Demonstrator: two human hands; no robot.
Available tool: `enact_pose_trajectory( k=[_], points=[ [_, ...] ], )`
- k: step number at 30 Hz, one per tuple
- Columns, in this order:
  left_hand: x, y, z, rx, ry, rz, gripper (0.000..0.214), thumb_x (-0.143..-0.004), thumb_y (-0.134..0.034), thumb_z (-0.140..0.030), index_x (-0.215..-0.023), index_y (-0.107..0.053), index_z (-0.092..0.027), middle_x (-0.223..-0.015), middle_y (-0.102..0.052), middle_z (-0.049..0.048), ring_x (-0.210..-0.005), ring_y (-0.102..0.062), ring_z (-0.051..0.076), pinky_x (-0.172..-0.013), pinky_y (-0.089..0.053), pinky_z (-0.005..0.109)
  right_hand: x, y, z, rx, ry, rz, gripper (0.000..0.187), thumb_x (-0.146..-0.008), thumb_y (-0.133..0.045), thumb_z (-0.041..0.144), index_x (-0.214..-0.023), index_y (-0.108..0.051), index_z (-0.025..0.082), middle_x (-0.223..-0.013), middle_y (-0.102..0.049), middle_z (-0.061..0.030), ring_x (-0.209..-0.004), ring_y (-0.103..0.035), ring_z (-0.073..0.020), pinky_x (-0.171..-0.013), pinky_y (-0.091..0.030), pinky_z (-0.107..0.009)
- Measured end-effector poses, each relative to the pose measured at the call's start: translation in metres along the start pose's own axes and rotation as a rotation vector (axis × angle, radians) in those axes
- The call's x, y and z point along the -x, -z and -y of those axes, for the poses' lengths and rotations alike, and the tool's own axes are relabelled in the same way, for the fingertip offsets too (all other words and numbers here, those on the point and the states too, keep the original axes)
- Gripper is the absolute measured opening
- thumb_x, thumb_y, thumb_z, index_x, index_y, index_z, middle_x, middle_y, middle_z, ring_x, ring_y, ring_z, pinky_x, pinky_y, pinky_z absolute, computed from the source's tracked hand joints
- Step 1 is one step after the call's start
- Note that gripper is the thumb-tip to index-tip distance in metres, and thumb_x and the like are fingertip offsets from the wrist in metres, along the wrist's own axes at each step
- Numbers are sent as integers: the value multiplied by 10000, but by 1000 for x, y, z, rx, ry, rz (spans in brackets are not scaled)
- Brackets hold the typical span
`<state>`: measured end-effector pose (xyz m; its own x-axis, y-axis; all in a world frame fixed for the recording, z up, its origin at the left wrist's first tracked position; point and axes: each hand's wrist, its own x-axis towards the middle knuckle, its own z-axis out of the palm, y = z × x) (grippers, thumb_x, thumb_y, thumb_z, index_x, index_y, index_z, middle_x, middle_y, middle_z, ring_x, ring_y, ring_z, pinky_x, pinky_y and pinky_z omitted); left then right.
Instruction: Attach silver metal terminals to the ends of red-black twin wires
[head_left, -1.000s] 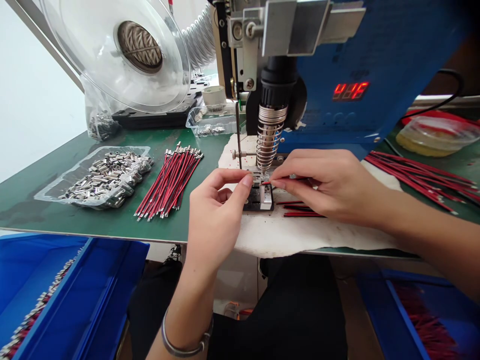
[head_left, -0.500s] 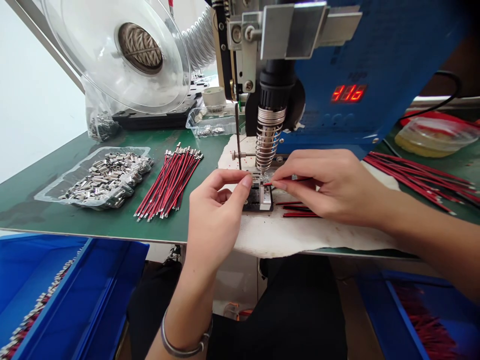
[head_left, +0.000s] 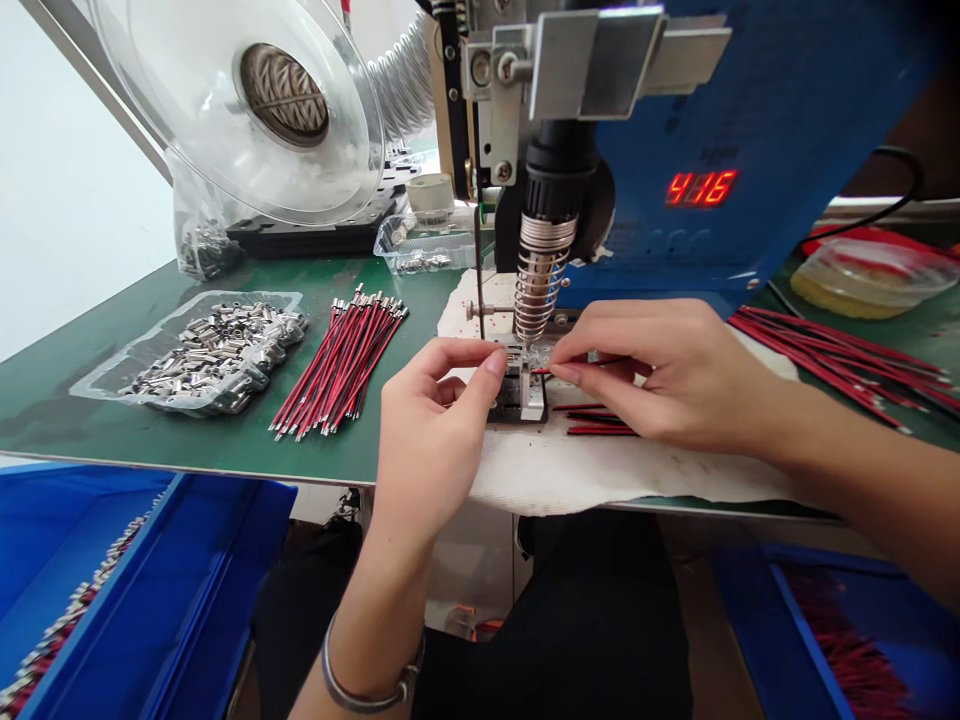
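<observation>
My right hand (head_left: 664,370) pinches a thin red wire (head_left: 541,372) between thumb and fingertips. The wire's end reaches over a small metal fixture (head_left: 533,402), just below the tip of the soldering iron (head_left: 541,280) with a coil spring around it. At the fixture's left side my left hand (head_left: 431,435) is closed, thumb and index finger together; what they hold, if anything, is too small and hidden to name. Several red and black wires (head_left: 600,430) lie on the white cloth (head_left: 547,480) under my right hand.
Left of my hands lie a bundle of red-black wires with metal ends (head_left: 341,365) and a clear tray (head_left: 97,385) of small metal connectors. A blue machine (head_left: 675,260) stands behind. More wires (head_left: 840,365) lie right. Blue bins (head_left: 217,560) flank my legs below.
Both hands hold almost the same place at the fixture. The whole view has shifted very slightly, and the machine's red display now reads clearly.
</observation>
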<state>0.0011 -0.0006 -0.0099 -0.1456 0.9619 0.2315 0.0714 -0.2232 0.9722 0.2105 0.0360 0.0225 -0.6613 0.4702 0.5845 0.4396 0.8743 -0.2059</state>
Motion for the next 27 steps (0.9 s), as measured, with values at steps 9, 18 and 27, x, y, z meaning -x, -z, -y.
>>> enact_pose_trajectory(
  k=[9,18,27],
  points=[
    [0,1,1,-9,2,-1,120,-882,-788,-331,-889,-770,-213,-777,-656,-17,-518,-397,36,-460,-281,198,1,-4,-2,47,0,-39,116,-956,-624,100,-951,-724,157,-857,-729,-43,-659,-611,-136,-555,-436,-287],
    [1,0,-1,-9,5,-3,132,-876,-790,-328,-879,-768,-198,-769,-645,-10,-509,-394,43,-454,-270,212,2,-6,-2,26,1,-50,134,-965,-632,123,-984,-745,192,-903,-742,-46,-769,-682,-174,-656,-523,-321],
    [1,0,-2,-15,4,-8,119,-880,-785,-321,-877,-765,-204,-786,-653,-11,-512,-399,45,-458,-279,215,2,-7,-2,30,35,-83,138,-958,-661,120,-992,-784,170,-924,-749,-59,-800,-699,-166,-685,-539,-302]
  ],
)
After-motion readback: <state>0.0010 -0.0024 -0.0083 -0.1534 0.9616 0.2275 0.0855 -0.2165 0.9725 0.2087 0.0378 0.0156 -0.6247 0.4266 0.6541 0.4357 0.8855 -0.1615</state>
